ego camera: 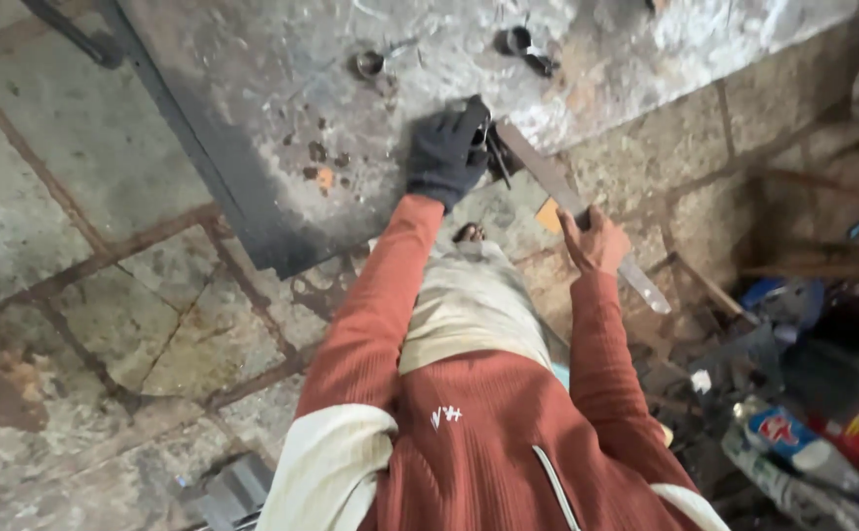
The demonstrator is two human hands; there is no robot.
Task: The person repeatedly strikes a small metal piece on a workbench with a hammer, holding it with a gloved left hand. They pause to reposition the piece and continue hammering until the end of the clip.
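The left hand (446, 152), in a dark work glove, is pressing down on a small dark metal piece (493, 147) at the edge of the scuffed grey steel counter (253, 88), fingers curled closed over it. The bare right hand (595, 239) is gripping a long flat grey metal file (572, 211), fingers wrapped shut around its middle, its tip meeting the piece. This appears to be filing in progress; another stroke would need steady downward pressure.
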